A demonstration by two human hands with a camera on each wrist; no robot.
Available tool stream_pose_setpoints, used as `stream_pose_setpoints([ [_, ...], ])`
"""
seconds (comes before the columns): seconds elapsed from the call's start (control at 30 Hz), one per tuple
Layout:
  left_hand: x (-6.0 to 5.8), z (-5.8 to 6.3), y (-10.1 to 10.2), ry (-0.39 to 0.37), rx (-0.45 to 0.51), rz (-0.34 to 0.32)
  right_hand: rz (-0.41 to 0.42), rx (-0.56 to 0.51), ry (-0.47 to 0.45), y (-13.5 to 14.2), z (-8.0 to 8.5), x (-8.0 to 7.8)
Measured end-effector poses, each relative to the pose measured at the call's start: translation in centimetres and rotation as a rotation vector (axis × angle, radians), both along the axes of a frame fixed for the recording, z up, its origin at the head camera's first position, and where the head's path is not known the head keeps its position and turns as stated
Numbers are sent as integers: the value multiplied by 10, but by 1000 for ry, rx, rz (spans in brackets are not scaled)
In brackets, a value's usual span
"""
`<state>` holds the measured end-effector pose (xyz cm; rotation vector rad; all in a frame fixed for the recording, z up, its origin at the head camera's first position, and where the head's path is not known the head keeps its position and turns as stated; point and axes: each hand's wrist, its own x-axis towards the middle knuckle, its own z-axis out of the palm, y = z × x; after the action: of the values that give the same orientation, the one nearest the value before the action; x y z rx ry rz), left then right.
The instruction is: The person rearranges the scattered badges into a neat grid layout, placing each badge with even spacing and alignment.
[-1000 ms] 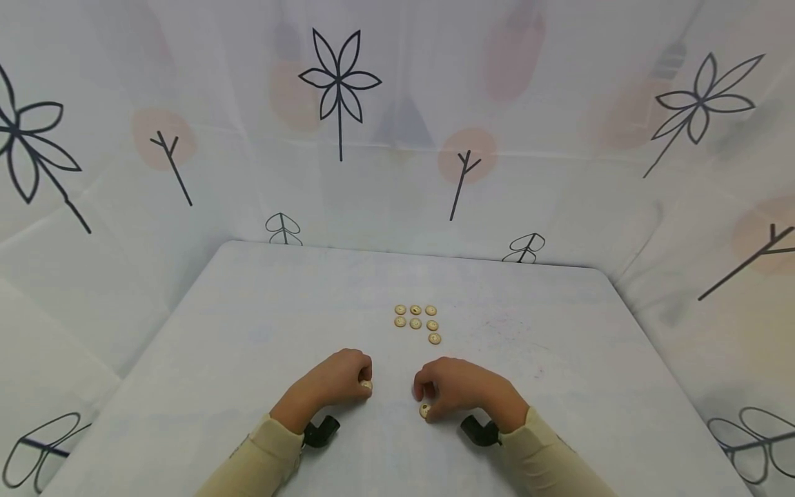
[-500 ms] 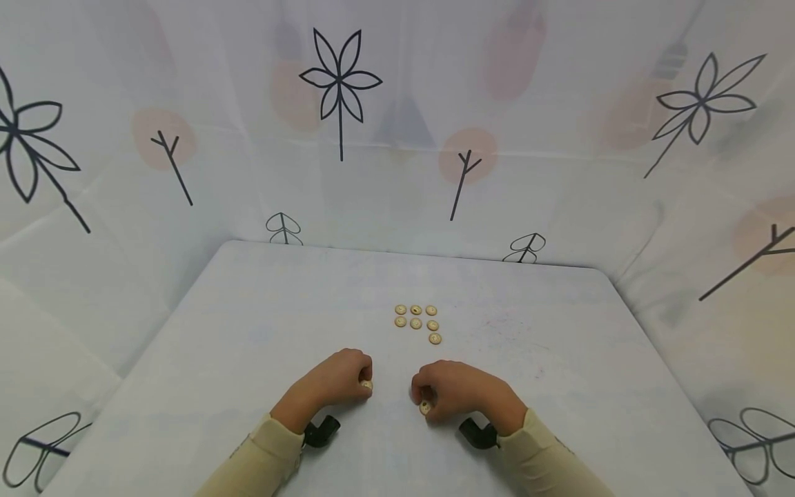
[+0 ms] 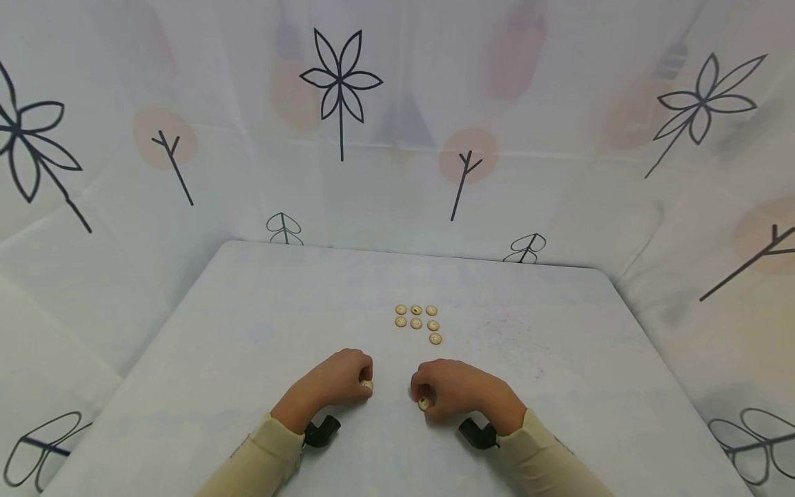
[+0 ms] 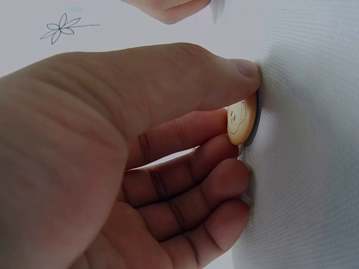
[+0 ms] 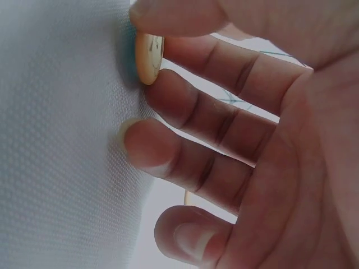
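My left hand (image 3: 338, 376) is low over the white table, thumb and fingers pinching a small pale wooden disc (image 4: 240, 122) by its edges. A face-like drawing shows on that disc in the left wrist view. To the right, my right hand (image 3: 456, 388) pinches a similar wooden disc (image 5: 149, 59) between thumb and fingertips, close against the cloth surface. The right wrist view shows it almost edge-on. Farther back, several matching discs (image 3: 416, 323) lie flat in two short rows, and a single disc (image 3: 435, 339) lies in front of their right end.
The white table (image 3: 279, 297) has rounded far corners. A printed cloth backdrop (image 3: 397, 186) with plant drawings hangs around its back and sides. A black wrist camera (image 3: 321, 431) sits under the left sleeve, another black camera (image 3: 478, 433) under the right.
My right hand's fingers have drawn in around its disc, which has moved slightly away from me and tilted. The left hand and the rows of discs have stayed put.
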<state>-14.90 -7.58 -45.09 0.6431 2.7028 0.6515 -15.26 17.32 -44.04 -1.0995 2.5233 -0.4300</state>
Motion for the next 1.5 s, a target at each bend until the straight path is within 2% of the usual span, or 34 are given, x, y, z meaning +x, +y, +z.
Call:
stream_pose_setpoints([
  [0.3, 1, 2, 1, -6, -8, 5, -32, -2, 38, -1, -3, -4],
  [0.57, 0, -1, 0, -9, -3, 8, -36, -5, 87, -5, -1, -9],
  [0.87, 0, 0, 1, -16, -8, 5, -108, 12, 80, -5, -4, -17],
  [1.5, -2, 0, 1, -29, -15, 11, -192, 24, 196, -5, -7, -33],
])
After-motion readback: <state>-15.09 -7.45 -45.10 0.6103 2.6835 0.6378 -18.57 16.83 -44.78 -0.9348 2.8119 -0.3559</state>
